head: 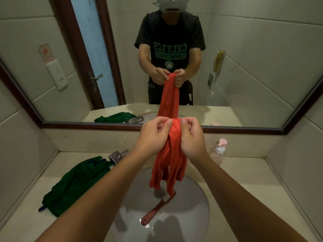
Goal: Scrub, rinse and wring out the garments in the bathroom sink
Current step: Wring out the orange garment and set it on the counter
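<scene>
A wet orange-red garment hangs bunched over the white sink basin. My left hand and my right hand both grip its top end, side by side, fingers curled into the cloth. Its loose ends dangle just above the drain. A red-handled scrub brush lies in the basin beside the drain. A green garment lies crumpled on the counter left of the sink.
A chrome tap stands behind the basin at the left. A clear pump bottle with a pink top stands at the back right of the beige counter. A framed mirror above reflects the person and a door.
</scene>
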